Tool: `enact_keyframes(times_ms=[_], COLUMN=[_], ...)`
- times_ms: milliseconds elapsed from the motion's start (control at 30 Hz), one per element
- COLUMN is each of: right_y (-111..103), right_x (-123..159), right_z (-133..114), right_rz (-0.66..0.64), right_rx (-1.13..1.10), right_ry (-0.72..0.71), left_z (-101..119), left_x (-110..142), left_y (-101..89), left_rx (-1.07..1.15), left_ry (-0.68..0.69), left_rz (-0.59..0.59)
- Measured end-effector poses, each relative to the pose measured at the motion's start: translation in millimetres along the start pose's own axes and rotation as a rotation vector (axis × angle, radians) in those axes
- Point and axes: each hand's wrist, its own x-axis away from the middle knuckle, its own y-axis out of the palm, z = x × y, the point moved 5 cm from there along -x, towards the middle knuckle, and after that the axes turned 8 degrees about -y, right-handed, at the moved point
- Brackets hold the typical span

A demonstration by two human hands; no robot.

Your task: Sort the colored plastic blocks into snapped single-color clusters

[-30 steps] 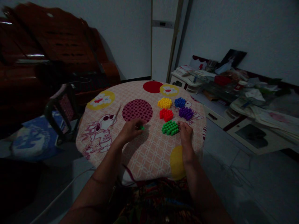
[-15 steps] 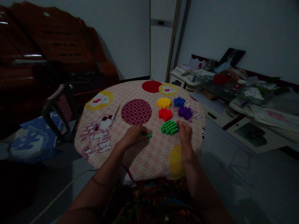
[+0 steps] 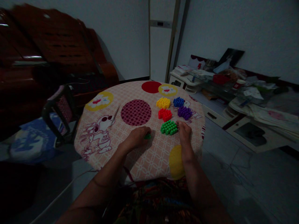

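My left hand (image 3: 139, 136) is low over the tablecloth with its fingers curled down on a small green bead-like piece (image 3: 147, 136), partly hidden under the fingertips. To its right lies a block of green knobbed beads (image 3: 169, 128). My right hand (image 3: 185, 130) rests at that block's right edge, fingertips bent together against it; whether they pinch a bead cannot be made out. Behind the green block sit similar bead blocks: a red one (image 3: 165, 114), a yellow one (image 3: 163, 103), a blue one (image 3: 178, 102) and a purple one (image 3: 184, 113).
The round table wears a patterned cloth (image 3: 149, 161). A folding chair (image 3: 57, 112) stands at its left, before a wooden sofa (image 3: 60, 43). On the right, a low cabinet (image 3: 215, 115) carries papers, bags and a red bowl (image 3: 221, 79). A tall white unit (image 3: 160, 49) stands behind.
My left hand has shifted slightly right and its fingers now cover more of the small green piece. My right hand and the bead blocks stay as they were.
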Motion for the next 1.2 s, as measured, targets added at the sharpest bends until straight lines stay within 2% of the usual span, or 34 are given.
enact_keyframes(times_ms=[100, 233, 367, 500, 767, 1200], right_y=[-0.1, -0.3, 0.1, 0.3, -0.3, -0.3], right_x=[-0.4, -0.4, 0.0, 0.9, 0.8, 0.5], right_z=[1.4, 4.1, 4.3, 0.1, 0.1, 3.0], right_rz=[-0.009, -0.008, -0.025, -0.032, -0.017, -0.018], right_rx=[0.013, -0.006, -0.008, -0.006, -0.005, 0.011], right_ry=[-0.013, -0.011, -0.007, -0.014, -0.011, -0.017], left_z=[10.1, 36.7, 63.1, 76.2, 72.9, 70.7], left_x=[-0.8, -1.2, -6.2, -13.9, -17.3, -16.4], left_y=[-3.8, 1.2, 14.7, 24.5, 29.8, 31.9], left_rx=[0.124, 0.254, 0.261, 0.253, 0.326, 0.348], left_ry=[-0.018, 0.055, 0.096, 0.062, 0.012, -0.017], left_rz=[0.074, 0.144, 0.202, 0.228, 0.288, 0.271])
